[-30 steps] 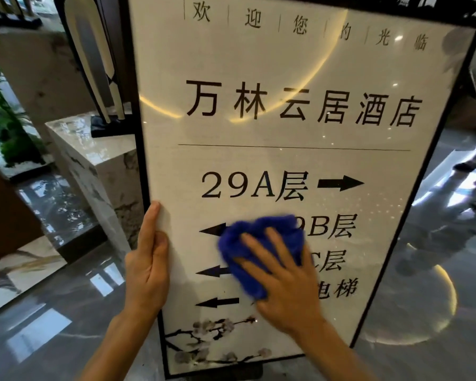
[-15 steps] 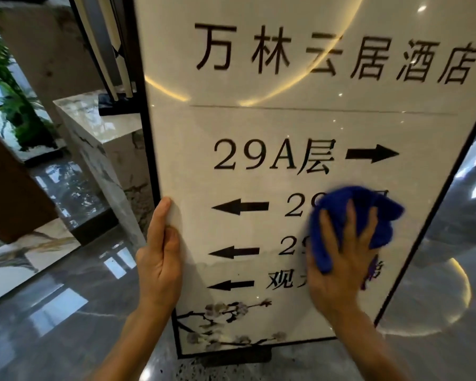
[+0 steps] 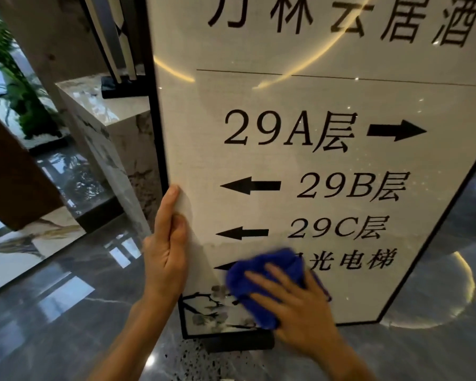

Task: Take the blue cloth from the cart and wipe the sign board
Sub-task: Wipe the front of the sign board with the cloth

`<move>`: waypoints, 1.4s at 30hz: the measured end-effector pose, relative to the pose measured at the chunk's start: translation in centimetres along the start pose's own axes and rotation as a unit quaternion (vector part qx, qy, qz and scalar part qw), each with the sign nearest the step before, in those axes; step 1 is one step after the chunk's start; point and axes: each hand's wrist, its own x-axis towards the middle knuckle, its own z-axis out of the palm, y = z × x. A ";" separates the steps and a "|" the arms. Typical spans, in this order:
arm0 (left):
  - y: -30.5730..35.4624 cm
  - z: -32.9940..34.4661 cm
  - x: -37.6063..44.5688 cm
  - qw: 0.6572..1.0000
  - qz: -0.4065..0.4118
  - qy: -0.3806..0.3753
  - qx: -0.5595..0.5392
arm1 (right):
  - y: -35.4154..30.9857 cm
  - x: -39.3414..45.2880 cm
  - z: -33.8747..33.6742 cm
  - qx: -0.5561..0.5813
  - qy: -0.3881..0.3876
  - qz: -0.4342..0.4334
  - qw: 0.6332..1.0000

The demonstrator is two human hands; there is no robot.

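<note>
Polished grey floor (image 3: pixel 52 312) spread beneath both hands. Nearest, the right hand (image 3: pixel 300 306) pressed the bunched blue cloth (image 3: pixel 261 276) flat against the lower part of the sign board (image 3: pixel 327 160), fingers spread over it. Just left of it, the left hand (image 3: pixel 166 251) gripped the board's black edge to steady it. Wiping was under way; the next stroke likely called for covering the bottom corner. Beyond the left hand stood a marble plinth (image 3: pixel 99 111).

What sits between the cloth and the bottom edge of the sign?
Nothing visible. The right hand presses the blue cloth flat on the sign board, low down, over the flower print. The left hand holds the left edge, off to the side of that stretch.
</note>
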 end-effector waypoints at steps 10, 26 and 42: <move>-1.8 0.4 -3.3 0.999 -0.033 -0.014 0.007 | 12.3 -0.5 -4.5 0.080 0.188 0.333 0.920; -2.1 0.2 -3.5 0.999 -0.016 -0.018 -0.024 | -10.4 0.9 5.8 0.073 0.000 0.063 0.995; -2.6 1.2 -6.5 0.999 -0.032 0.000 0.017 | 5.0 -9.2 2.5 0.225 0.170 0.514 0.810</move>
